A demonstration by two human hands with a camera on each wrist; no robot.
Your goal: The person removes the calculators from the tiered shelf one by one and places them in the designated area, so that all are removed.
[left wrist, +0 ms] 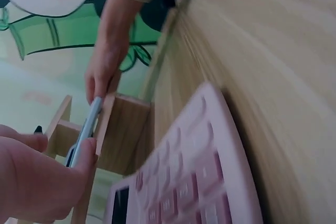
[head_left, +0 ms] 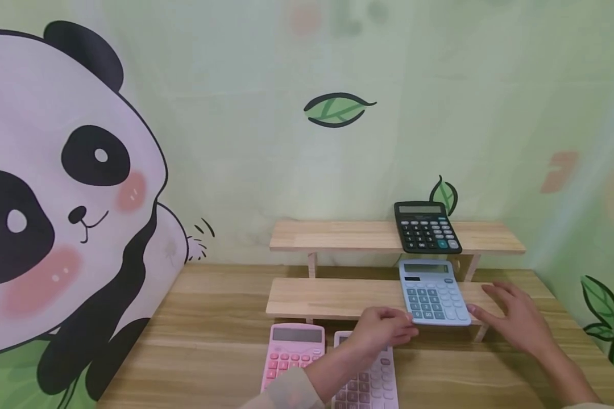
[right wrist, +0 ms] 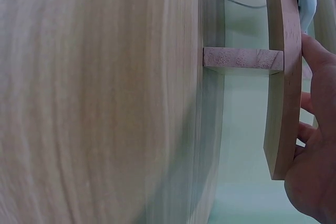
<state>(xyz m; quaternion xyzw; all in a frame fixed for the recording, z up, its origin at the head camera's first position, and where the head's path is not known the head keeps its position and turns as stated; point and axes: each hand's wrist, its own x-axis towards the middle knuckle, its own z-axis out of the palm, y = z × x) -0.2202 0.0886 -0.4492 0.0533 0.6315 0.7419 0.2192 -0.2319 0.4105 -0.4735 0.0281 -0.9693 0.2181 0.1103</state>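
A: Where to look for the light-blue, rectangular plastic calculator (head_left: 447, 301)?

B: On the lower pale-wood plank shelf (head_left: 332, 295), right of the middle, face up, display toward the back. Cannot tell whether fully flat on the wood.

A: And the left hand (head_left: 381, 329)?

B: At the near-left corner of the light-blue calculator, touching it, fingers close together and gently bent. Pinching or merely pressing? Cannot tell, with part of the grip hidden.

A: And the right hand (head_left: 517, 318)?

B: Loosely spread, thumb well apart from the fingers, with nothing in its grasp. Thumb tip at the calculator's right edge, fingers at the shelf's right end.

A: Anything higher up?

B: On the upper pale-wood plank shelf (head_left: 332, 236), a black plastic calculator (head_left: 424, 227), directly behind the light-blue one.

A: And nearer?

B: Side by side on the wood-grain tabletop (head_left: 210, 318), in front of the lower shelf: a bright-pink plastic calculator (head_left: 297, 335) and a pale-pink one with mauve keys (head_left: 384, 386), both partly behind the left arm. Beyond everything, a pale-green backdrop (head_left: 235, 142) with a large printed panda (head_left: 102, 74).
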